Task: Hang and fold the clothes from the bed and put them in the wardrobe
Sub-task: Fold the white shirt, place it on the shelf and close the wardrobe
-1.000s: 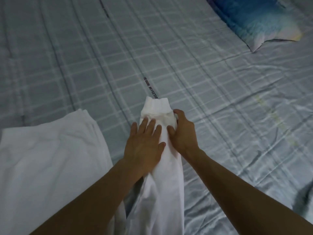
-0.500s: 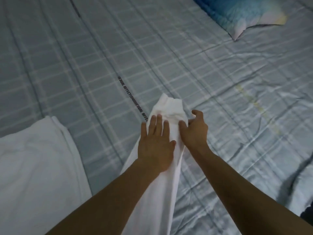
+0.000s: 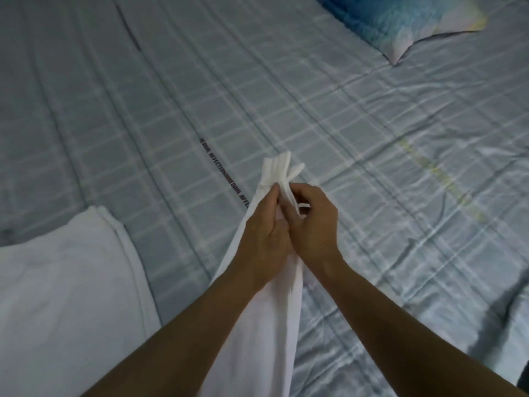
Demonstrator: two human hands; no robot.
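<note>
Both hands, left hand (image 3: 264, 239) and right hand (image 3: 313, 224), pinch the bunched end of a long white cloth garment (image 3: 266, 325) above the grey checked bed (image 3: 343, 138). Each grip holds it tight.

Home bedroom — bed (image 3: 329, 116) under checked sheet, pillow (image 3: 406, 21) at far corner.

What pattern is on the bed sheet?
Pale blue-grey bed sheet with a light plaid grid, head view.
</note>
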